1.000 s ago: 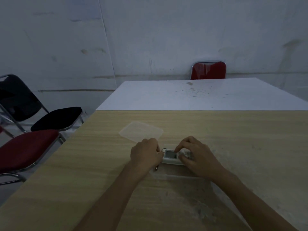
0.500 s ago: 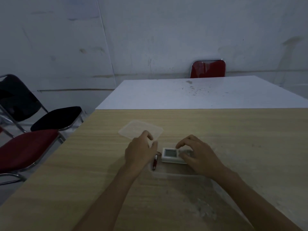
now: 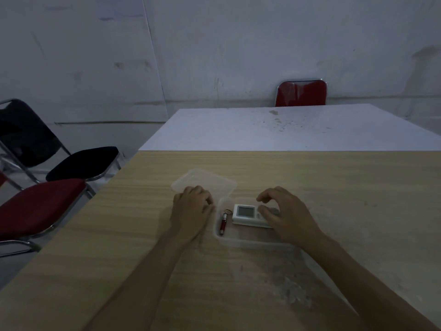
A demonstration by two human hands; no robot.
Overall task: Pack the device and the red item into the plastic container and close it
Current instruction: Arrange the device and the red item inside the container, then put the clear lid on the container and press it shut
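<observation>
A clear plastic container (image 3: pixel 253 242) sits on the wooden table. Inside it lie a white device with a small grey screen (image 3: pixel 245 215) and, to its left, a small red item with a metal ring (image 3: pixel 223 223). My right hand (image 3: pixel 284 211) hovers over the device's right end with fingers spread, the thumb near its edge. The clear lid (image 3: pixel 214 181) lies flat just behind and left of the container. My left hand (image 3: pixel 192 209) rests at the lid's near edge, fingers curled on it; whether they grip it is unclear.
The wooden table (image 3: pixel 334 211) butts against a white table (image 3: pixel 286 130) behind it. A red chair (image 3: pixel 301 93) stands at the far end. A black chair (image 3: pixel 47 151) and a red chair (image 3: pixel 38 206) stand off the table's left edge.
My left hand has left the red item in the container and moved up and left to the lid. My right hand has opened over the device.
</observation>
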